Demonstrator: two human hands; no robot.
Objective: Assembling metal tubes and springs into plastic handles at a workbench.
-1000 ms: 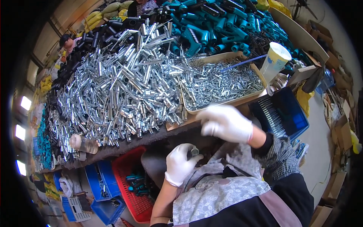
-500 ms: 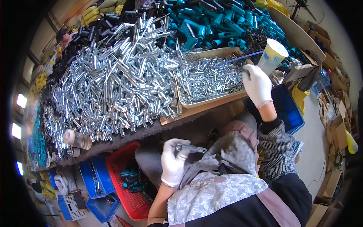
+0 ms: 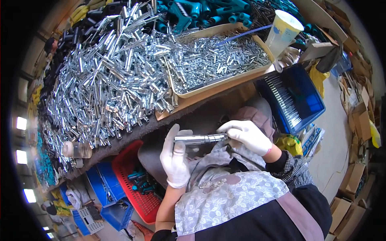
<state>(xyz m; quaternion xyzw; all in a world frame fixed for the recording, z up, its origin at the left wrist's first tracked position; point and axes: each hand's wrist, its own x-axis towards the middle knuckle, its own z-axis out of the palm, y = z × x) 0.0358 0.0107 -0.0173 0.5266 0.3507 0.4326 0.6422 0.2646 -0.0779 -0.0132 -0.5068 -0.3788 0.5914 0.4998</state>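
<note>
Over my lap is a shiny metal tube-like part (image 3: 197, 139) with a stepped, ringed section towards its right end. My left hand (image 3: 175, 162), in a white glove, holds its left end between thumb and fingers. The gloved right hand (image 3: 248, 136) is closed at the part's right end, its thumb and fingertips pinching there. Whether a small piece sits between those fingertips is hidden. Beyond my hands, a shallow tray (image 3: 189, 94) of small metal pieces stands on the bench beside a large heap of silvery metal parts (image 3: 108, 80).
A tall paper cup (image 3: 283, 32) stands by the tray's right end. Below it, a blue crate (image 3: 307, 105) contains a row of metal parts. A red basket (image 3: 150, 207) with teal pieces is at lower left, near blue bins (image 3: 105, 180). A clear jar (image 3: 77, 150) sits at the bench edge.
My right hand has come down from the tray to the metal part's right end. The left hand has turned its grip, showing the part lengthwise. The view has shifted, revealing the blue crate.
</note>
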